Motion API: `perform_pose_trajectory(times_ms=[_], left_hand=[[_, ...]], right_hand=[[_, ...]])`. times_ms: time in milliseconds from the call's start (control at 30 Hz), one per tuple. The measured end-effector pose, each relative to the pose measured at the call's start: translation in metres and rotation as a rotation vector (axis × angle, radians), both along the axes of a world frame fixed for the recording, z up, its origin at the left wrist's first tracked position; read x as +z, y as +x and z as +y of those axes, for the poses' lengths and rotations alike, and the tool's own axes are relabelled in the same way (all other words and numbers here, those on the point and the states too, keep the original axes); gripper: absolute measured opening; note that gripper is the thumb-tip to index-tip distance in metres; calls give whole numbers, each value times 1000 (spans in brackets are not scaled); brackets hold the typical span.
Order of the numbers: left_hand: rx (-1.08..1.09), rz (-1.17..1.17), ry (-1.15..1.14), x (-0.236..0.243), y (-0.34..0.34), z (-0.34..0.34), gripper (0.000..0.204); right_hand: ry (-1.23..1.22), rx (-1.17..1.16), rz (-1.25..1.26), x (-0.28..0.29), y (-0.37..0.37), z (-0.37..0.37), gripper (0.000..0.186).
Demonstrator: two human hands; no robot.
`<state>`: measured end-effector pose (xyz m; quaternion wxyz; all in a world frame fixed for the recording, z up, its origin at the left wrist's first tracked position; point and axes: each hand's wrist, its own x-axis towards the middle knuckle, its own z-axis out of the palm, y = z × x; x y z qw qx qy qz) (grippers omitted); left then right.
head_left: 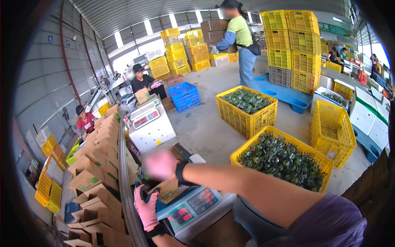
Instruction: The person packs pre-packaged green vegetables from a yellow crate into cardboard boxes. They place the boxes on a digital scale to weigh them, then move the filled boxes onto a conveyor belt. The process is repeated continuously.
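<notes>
A small open cardboard box (169, 192) sits on a digital scale (193, 210) with a lit red display and a keypad. My left hand (146, 209), in a pink glove with dark fingertips, curls closed at the left edge of this box. From the right my bare forearm reaches across the scale. My right hand (159, 164), also pink-gloved, is above the far side of the box. It is blurred, so its fingers and anything in them cannot be made out. Dark wristbands circle both wrists.
Folded-open cardboard boxes (96, 164) line the left beyond a metal rail (124, 177). Yellow crates (263, 117) of dark green bundles like tied crabs stand at right, beside an empty yellow crate (334, 129). Another scale (145, 117), a blue crate (183, 97) and several people are farther off.
</notes>
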<state>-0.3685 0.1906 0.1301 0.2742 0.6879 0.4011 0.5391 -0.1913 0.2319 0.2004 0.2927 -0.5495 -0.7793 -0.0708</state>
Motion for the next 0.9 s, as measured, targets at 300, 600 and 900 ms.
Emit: perform_pose_trajectory(times_ms=[300, 600, 900], left_hand=[[15, 38, 0, 10, 30, -19, 30], [120, 8, 3, -4, 30, -6, 33], [209, 118, 24, -5, 21, -2, 36]], right_hand=[[-192, 17, 890, -36, 253, -147, 32], [-829, -995, 122, -206, 389, -397, 48], [-505, -1009, 253, -259, 388, -295, 55]])
